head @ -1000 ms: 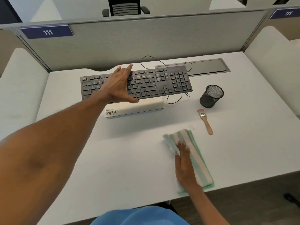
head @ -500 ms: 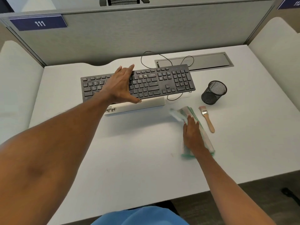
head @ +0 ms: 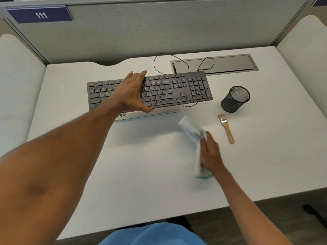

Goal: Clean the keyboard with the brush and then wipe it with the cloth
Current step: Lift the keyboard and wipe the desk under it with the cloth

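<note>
Here, the keyboard (head: 177,91) is lying under the left hand (head: 131,93), which is spanning it from front to back. Its fingers are reaching over the keys to the far edge and its thumb is hooking the near edge, so the hand is gripping the keyboard in a wide span. The keyboard's near side is resting on a white block (head: 166,110) just beside that thumb. The right hand (head: 209,152) is clutching the striped cloth (head: 192,127) round its middle. One blurred end is sticking out ahead of the fingertips toward the keyboard, and the other is hanging by the wrist. Just right of this hand the brush (head: 227,129) is lying on the desk (head: 141,165), and beyond the brush a black mesh cup (head: 235,99) is standing.
</note>
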